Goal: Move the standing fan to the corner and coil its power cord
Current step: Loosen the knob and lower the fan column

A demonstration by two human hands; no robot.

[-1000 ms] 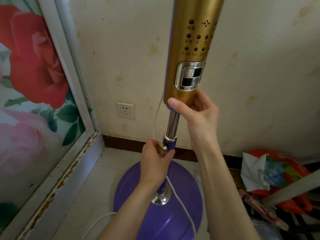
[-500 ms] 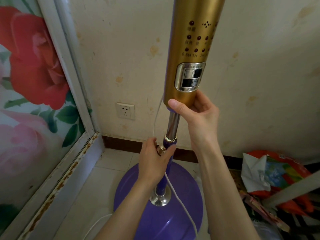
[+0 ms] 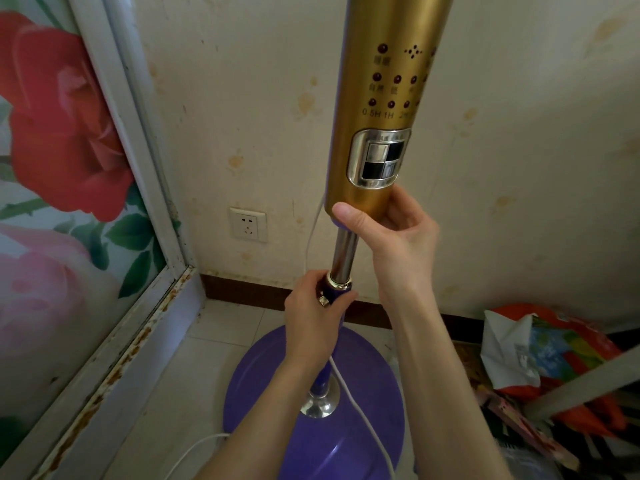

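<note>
The standing fan stands upright near the room corner; its gold control column (image 3: 384, 109) rises out of the top of the view. A chrome pole (image 3: 344, 252) runs down into a purple sleeve and a round purple base (image 3: 367, 386) on the tiled floor. My right hand (image 3: 391, 237) grips the bottom end of the gold column. My left hand (image 3: 313, 317) is wrapped around the purple collar with its small metal knob. The white power cord (image 3: 363, 424) hangs down behind the pole, crosses the base and trails onto the floor at lower left. The fan head is out of view.
A flower-printed panel in a white, rust-spotted frame (image 3: 138, 188) closes the left side. A wall socket (image 3: 247, 224) sits low on the stained wall. Colourful bags and clutter (image 3: 540, 355) lie on the floor at the right, crossed by a grey bar (image 3: 588, 382).
My left hand has shifted slightly on the collar around the knob. The fan, the cord and my right hand stay almost where they were.
</note>
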